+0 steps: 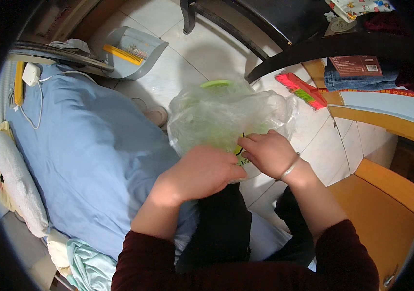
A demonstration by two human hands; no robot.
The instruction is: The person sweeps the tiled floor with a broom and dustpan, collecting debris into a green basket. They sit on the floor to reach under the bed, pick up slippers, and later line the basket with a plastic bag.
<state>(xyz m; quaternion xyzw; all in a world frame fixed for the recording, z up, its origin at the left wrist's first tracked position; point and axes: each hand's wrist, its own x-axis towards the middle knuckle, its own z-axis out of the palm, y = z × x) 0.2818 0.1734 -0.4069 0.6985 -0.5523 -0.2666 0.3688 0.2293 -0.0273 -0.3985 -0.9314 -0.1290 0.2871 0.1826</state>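
A clear, crinkled plastic bag [226,114] spreads out in front of my knees, with yellow and black print on its near side. Beneath and behind it shows the light green rim [215,83] of a round container, mostly covered by the plastic. My left hand [204,169] is closed at the bag's near edge, its fingertips partly hidden behind the hand. Close beside it, my right hand [271,153], with a bracelet on the wrist, pinches the plastic next to the printed part.
To the left lies a bed with a blue cover [85,145]. A grey dustpan [139,53] holding a yellow comb [123,54] rests on the tiles beyond. A red and green brush head [301,90] lies right of the bag, near a dark chair [236,29]. Slippers [156,116] sit beside the bed.
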